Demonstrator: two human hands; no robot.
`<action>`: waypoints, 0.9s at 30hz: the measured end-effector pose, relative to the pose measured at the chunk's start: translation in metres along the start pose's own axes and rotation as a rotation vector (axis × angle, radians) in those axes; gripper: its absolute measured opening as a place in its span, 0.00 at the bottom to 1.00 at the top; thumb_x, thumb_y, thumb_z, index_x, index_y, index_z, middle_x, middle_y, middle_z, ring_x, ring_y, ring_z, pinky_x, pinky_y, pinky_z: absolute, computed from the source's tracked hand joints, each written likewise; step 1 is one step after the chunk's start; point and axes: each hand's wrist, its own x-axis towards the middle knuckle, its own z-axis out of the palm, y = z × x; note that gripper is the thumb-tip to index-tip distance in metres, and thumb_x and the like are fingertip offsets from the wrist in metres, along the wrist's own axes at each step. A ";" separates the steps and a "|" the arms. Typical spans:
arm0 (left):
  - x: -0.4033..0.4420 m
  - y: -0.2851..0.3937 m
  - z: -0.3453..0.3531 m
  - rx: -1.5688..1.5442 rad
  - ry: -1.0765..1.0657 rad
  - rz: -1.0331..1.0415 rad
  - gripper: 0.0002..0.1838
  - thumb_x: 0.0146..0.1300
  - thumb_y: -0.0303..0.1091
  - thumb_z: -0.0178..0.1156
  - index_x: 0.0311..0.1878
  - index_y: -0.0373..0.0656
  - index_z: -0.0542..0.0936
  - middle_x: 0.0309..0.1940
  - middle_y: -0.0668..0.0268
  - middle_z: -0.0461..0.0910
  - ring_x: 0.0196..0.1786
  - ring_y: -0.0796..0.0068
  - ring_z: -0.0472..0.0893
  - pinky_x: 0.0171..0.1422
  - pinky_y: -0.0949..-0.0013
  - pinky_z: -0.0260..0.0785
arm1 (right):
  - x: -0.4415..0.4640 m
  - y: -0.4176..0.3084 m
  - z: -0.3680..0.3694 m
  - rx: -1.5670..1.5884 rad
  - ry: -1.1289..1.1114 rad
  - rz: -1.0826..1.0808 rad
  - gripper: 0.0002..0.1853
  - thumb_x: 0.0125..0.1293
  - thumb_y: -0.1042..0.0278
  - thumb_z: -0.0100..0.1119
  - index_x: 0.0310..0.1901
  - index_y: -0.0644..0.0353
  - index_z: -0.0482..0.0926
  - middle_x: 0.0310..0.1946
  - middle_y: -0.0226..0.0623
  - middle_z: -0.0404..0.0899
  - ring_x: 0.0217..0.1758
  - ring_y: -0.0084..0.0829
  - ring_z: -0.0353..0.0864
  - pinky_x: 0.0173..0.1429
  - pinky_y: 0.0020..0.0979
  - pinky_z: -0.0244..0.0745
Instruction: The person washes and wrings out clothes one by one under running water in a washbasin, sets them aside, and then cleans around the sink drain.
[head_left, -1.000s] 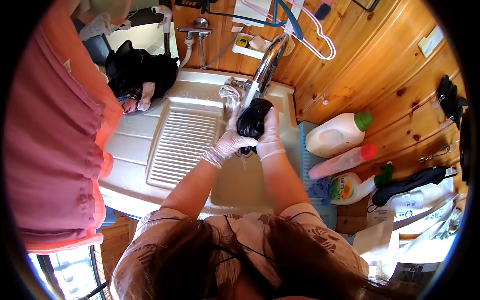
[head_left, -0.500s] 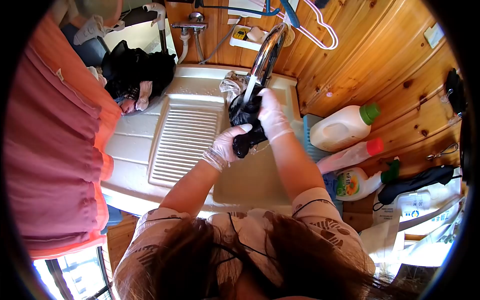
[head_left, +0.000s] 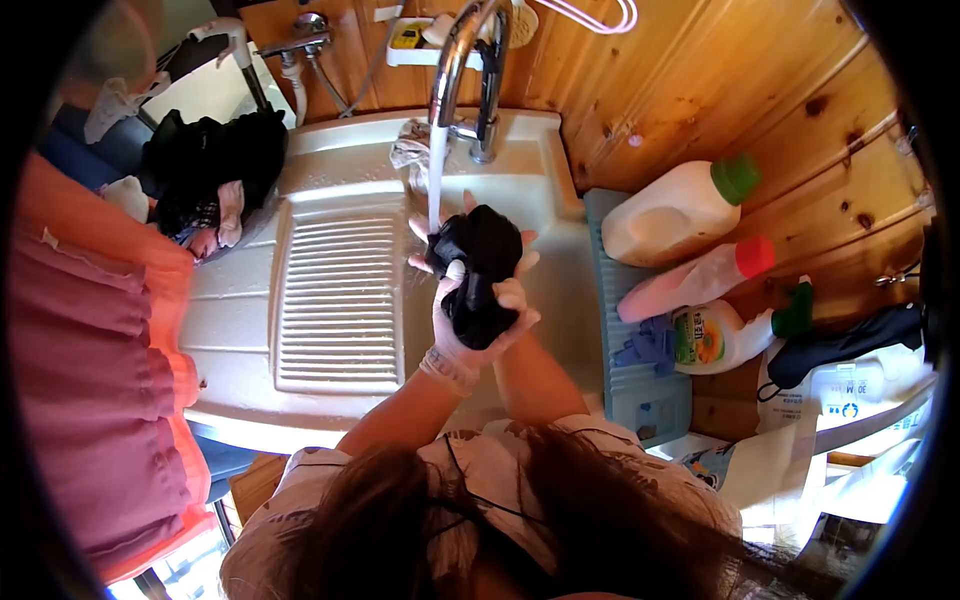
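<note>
A bunched, wet black cloth [head_left: 480, 245] is between my two hands over the sink basin; its exact kind does not show. My left hand [head_left: 458, 335], in a thin pale glove, cups it from the left and below, thumb pressed on top and fingertips out past its far left side. From the right, my right hand [head_left: 512, 310], also gloved, holds the same bundle. Water runs from the chrome faucet [head_left: 456, 75] beside the cloth's left edge, near my left fingertips. A small patterned wet cloth [head_left: 410, 146] lies on the sink rim behind the stream.
The sink's ribbed washboard [head_left: 338, 290] is on the left, with a pile of dark clothes [head_left: 212, 165] behind it. On the right, a blue tray [head_left: 625, 400] holds a white jug [head_left: 665, 215], a pink bottle [head_left: 690, 285] and a spray bottle [head_left: 725, 335]. A pink curtain [head_left: 95, 380] hangs at far left.
Both hands have drawn the black cloth back from under the faucet, toward my body. My right hand has come down beside my left, and the view has shifted.
</note>
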 end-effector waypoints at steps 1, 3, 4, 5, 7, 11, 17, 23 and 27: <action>0.000 -0.007 0.008 -0.053 -0.047 -0.073 0.48 0.56 0.49 0.61 0.73 0.42 0.47 0.35 0.67 0.67 0.41 0.69 0.72 0.62 0.50 0.65 | 0.001 -0.009 -0.006 0.074 0.040 0.076 0.41 0.63 0.30 0.41 0.71 0.48 0.53 0.64 0.46 0.63 0.64 0.49 0.65 0.64 0.54 0.66; -0.004 -0.016 0.020 -0.004 0.045 -0.150 0.47 0.56 0.50 0.62 0.72 0.42 0.51 0.35 0.67 0.67 0.39 0.71 0.70 0.51 0.60 0.69 | 0.005 -0.035 0.000 0.224 0.110 0.173 0.41 0.61 0.32 0.49 0.69 0.50 0.57 0.58 0.45 0.68 0.60 0.45 0.69 0.62 0.52 0.70; -0.007 -0.020 0.029 0.025 0.089 -0.190 0.46 0.55 0.50 0.63 0.71 0.41 0.52 0.34 0.67 0.67 0.38 0.72 0.69 0.46 0.65 0.70 | 0.011 -0.053 0.014 0.297 0.130 0.198 0.41 0.60 0.32 0.53 0.67 0.50 0.60 0.54 0.45 0.70 0.58 0.43 0.70 0.61 0.51 0.71; -0.009 -0.027 0.041 0.210 0.195 -0.160 0.29 0.59 0.49 0.62 0.56 0.41 0.65 0.37 0.69 0.66 0.33 0.76 0.64 0.32 0.75 0.65 | 0.026 -0.073 0.025 0.171 0.067 0.337 0.33 0.56 0.42 0.64 0.56 0.57 0.69 0.44 0.40 0.71 0.55 0.36 0.71 0.57 0.40 0.72; -0.014 -0.034 0.061 0.428 0.261 -0.177 0.32 0.58 0.52 0.64 0.57 0.42 0.65 0.37 0.69 0.65 0.33 0.77 0.63 0.29 0.78 0.63 | 0.044 -0.101 0.041 -0.046 0.050 0.470 0.27 0.55 0.49 0.67 0.49 0.60 0.72 0.42 0.37 0.70 0.54 0.32 0.70 0.53 0.33 0.71; -0.012 -0.029 0.086 1.017 0.550 -0.183 0.31 0.54 0.53 0.68 0.53 0.43 0.71 0.34 0.67 0.75 0.31 0.77 0.75 0.27 0.79 0.68 | 0.071 -0.123 0.069 -0.636 0.130 0.669 0.21 0.51 0.62 0.69 0.43 0.63 0.74 0.39 0.34 0.75 0.42 0.27 0.74 0.46 0.29 0.71; 0.021 -0.001 0.050 1.778 0.745 0.049 0.19 0.54 0.33 0.69 0.48 0.40 0.76 0.34 0.68 0.80 0.32 0.74 0.80 0.30 0.72 0.73 | 0.080 -0.104 0.063 -1.673 0.088 0.705 0.22 0.47 0.62 0.69 0.41 0.68 0.77 0.37 0.42 0.81 0.42 0.36 0.79 0.50 0.33 0.73; 0.020 0.082 -0.034 3.005 0.410 0.222 0.24 0.49 0.50 0.66 0.42 0.40 0.78 0.36 0.53 0.82 0.40 0.53 0.81 0.45 0.58 0.73 | 0.038 -0.066 0.001 -2.109 0.273 0.621 0.22 0.44 0.59 0.67 0.41 0.62 0.79 0.36 0.49 0.81 0.42 0.48 0.80 0.48 0.38 0.75; 0.005 0.053 -0.016 2.488 0.869 0.225 0.29 0.50 0.48 0.69 0.51 0.41 0.75 0.40 0.60 0.82 0.39 0.64 0.81 0.41 0.65 0.74 | 0.033 -0.061 0.026 -2.190 0.301 0.319 0.22 0.42 0.58 0.71 0.37 0.61 0.78 0.36 0.48 0.80 0.41 0.48 0.80 0.47 0.41 0.76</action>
